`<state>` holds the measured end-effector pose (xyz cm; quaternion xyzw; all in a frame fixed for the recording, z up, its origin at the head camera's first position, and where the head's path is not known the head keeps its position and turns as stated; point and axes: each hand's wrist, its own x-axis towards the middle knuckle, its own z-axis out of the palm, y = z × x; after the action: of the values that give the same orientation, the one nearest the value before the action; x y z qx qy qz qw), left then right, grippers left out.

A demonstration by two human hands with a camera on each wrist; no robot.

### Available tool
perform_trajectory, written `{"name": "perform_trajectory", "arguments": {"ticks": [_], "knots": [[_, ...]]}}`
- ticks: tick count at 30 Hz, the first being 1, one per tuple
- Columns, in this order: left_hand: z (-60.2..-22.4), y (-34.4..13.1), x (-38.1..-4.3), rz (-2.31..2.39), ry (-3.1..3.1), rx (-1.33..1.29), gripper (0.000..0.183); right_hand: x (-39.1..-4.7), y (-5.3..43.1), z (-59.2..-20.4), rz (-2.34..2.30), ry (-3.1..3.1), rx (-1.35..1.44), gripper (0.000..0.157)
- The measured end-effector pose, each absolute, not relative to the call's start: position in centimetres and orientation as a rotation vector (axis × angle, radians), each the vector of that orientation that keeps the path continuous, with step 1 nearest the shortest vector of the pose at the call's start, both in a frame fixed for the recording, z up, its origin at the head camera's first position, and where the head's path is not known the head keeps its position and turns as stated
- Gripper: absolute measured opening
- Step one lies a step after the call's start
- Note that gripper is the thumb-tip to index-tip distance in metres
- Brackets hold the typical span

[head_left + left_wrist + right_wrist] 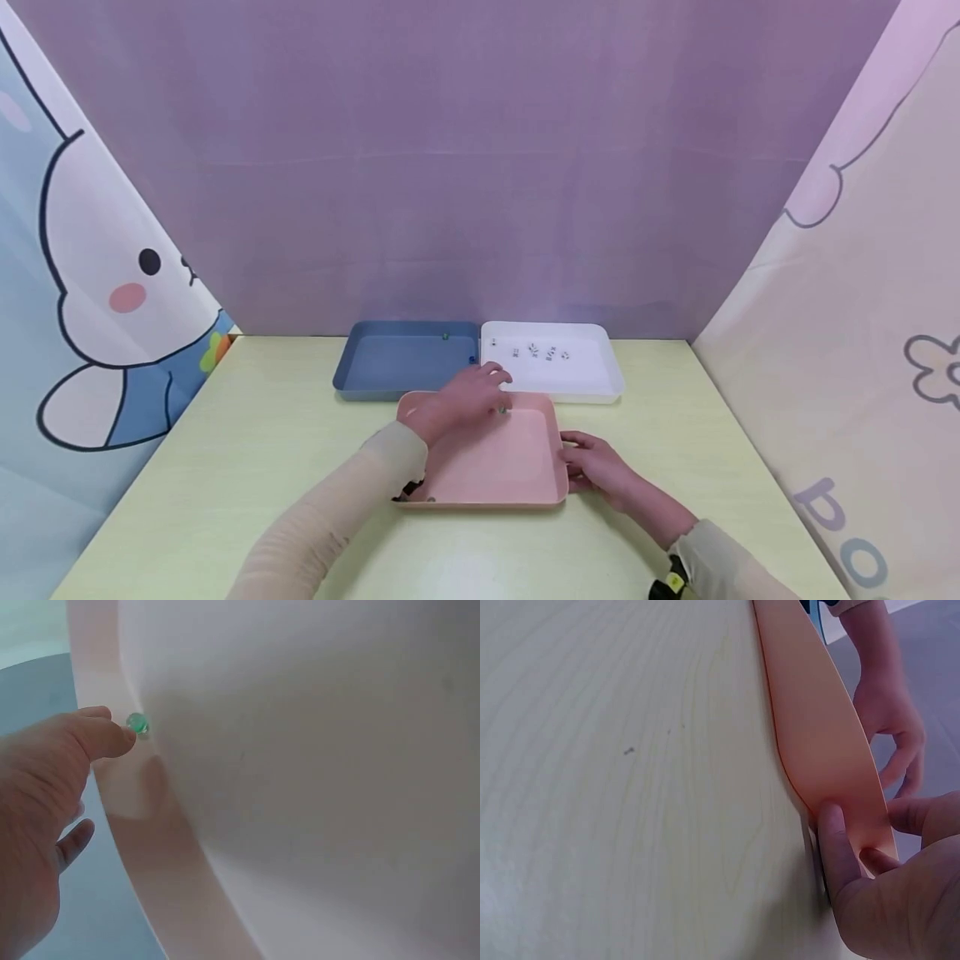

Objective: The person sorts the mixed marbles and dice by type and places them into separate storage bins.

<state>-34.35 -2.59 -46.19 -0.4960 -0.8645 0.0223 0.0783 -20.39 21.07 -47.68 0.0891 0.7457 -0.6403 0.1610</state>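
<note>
My left hand (471,396) reaches over the far rim of a pink tray (495,467). In the left wrist view, a fingertip touches a green glass marble (137,723) beside the tray's wall; the other fingers extend beyond the rim. No grip around the marble shows. At the tray's right side, my right hand (596,468) holds the wall, with one finger at the rim and others against the outside in the right wrist view. Another small round piece (431,500) lies by the tray's near left corner, partly hidden by the left wrist's dark band.
Behind the pink tray stand a blue tray (397,395) on the left and a white tray (592,379) on the right. A green marble (446,336) and a dark blue one (472,360) lie in the blue tray. Several small dark-marked pieces (533,349) lie in the white one.
</note>
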Motion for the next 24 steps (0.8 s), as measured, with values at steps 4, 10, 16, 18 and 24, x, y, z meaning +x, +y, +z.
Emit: {"name": "perform_trajectory", "arguments": {"ticks": [4, 10, 16, 18, 24], "knots": [[-46.65, -2.14, -34.27, 0.164, -2.563, -1.464, 0.021, -20.40, 21.00, -47.79, -1.826, 2.137, 0.253, 0.051], [-47.24, -1.72, -34.40, 0.356, -2.483, -1.464, 0.024, -20.31, 20.79, -47.90, -1.834, 2.129, 0.257, 0.051], [-47.17, -1.64, -34.47, 0.392, -2.462, -1.467, 0.027, -20.25, 20.76, -47.69, -1.835, 2.126, 0.256, 0.051], [-47.06, -1.69, -34.49, 0.400, -2.449, -1.457, 0.026, -20.23, 20.79, -47.60, -1.832, 2.132, 0.263, 0.051], [-47.16, -2.40, -34.60, 0.259, -2.493, -1.473, 0.022, -20.21, 20.77, -47.45, -1.814, 2.164, 0.287, 0.050]]}}
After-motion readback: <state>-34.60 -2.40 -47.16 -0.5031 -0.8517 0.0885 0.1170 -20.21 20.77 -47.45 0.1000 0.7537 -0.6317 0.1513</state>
